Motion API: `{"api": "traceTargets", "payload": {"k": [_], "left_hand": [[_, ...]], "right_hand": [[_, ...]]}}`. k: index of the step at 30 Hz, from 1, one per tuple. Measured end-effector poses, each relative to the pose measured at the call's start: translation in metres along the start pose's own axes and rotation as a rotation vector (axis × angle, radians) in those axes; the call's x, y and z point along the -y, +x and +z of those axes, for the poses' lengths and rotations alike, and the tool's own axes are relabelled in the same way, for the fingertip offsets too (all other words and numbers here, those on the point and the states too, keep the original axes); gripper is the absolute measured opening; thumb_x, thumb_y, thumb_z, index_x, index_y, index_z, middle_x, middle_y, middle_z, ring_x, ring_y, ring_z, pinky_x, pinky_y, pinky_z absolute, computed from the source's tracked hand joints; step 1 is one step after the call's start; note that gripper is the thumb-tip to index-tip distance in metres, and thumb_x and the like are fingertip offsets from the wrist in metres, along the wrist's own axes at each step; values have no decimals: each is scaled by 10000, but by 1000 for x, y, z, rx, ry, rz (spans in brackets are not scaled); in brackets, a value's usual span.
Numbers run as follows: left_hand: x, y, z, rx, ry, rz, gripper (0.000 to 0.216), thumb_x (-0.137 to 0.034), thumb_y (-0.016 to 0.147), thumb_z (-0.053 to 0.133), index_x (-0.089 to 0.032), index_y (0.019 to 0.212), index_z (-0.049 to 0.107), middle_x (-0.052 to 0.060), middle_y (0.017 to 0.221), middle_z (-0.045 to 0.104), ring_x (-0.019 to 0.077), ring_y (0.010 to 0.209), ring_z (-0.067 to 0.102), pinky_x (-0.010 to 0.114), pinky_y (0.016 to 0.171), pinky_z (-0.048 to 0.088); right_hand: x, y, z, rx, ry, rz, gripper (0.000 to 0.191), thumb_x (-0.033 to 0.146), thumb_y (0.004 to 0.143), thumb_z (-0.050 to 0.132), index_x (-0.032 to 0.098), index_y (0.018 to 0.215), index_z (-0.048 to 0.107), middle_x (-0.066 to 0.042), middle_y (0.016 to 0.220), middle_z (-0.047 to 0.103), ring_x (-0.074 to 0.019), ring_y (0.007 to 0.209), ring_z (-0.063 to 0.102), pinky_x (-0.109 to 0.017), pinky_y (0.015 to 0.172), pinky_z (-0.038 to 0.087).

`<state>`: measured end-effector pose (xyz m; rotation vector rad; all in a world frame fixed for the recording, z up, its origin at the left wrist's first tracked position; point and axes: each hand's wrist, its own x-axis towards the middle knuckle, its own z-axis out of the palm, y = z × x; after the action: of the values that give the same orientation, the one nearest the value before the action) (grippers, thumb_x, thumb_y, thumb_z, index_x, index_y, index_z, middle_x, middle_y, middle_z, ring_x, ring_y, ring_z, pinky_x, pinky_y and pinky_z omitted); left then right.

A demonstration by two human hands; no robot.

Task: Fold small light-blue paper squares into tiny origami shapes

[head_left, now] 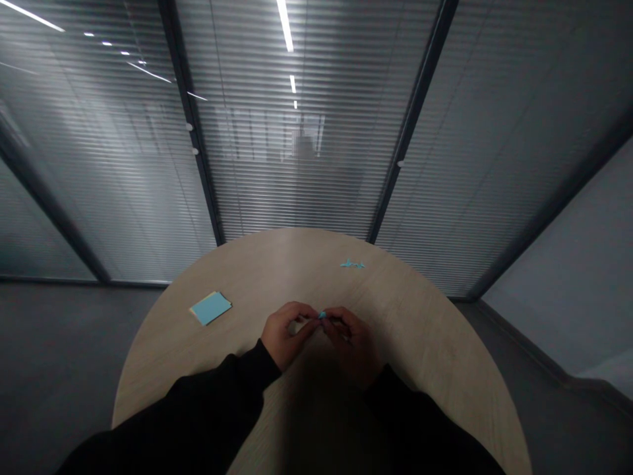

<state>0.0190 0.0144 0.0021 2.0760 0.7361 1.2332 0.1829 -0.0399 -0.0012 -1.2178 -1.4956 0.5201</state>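
Observation:
Between the fingertips of both hands is a small folded piece of light blue paper (322,315), mostly covered by the fingers. My left hand (289,333) pinches it from the left, thumb and forefinger closed. From the other side my right hand (351,340) pinches the same piece, its lower fingers in shadow. Both hands are just over the middle of the round wooden table (425,343). Beyond my right hand lie small folded blue paper shapes (352,264), too small to make out in detail.
A stack of paper sheets (211,308), blue on top with a yellowish edge beneath, lies on the table's left side. Past the far edge stands a glass partition with blinds (297,198) and dark frame posts. A pale wall (568,284) is on the right.

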Motion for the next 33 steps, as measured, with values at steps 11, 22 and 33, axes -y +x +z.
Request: {"api": "traceTargets", "payload": {"k": [11, 22, 33], "left_hand": [[-4, 2, -5, -17, 129, 297, 87, -180, 863, 587, -202, 900, 662, 69, 876, 704, 181, 851, 623, 330, 781, 506], [-6, 0, -9, -19, 181, 316, 71, -227, 886, 577, -193, 928, 623, 74, 857, 675, 187, 828, 607, 324, 747, 502], [2, 0, -7, 69, -1, 34, 147, -300, 891, 585, -178, 923, 661, 51, 825, 670, 161, 774, 621, 284, 736, 490]], "right_hand": [[-2, 0, 0, 35, 13, -43, 140, 316, 893, 561, 204, 943, 630, -45, 895, 684, -172, 814, 666, -281, 731, 560], [5, -2, -3, -24, -93, -204, 171, 315, 939, 493, 226, 955, 639, -56, 926, 689, -179, 861, 657, -291, 743, 546], [7, -2, -1, -23, -75, -40, 137, 323, 891, 555, 204, 916, 619, -43, 846, 689, -166, 713, 676, -245, 608, 538]]}}
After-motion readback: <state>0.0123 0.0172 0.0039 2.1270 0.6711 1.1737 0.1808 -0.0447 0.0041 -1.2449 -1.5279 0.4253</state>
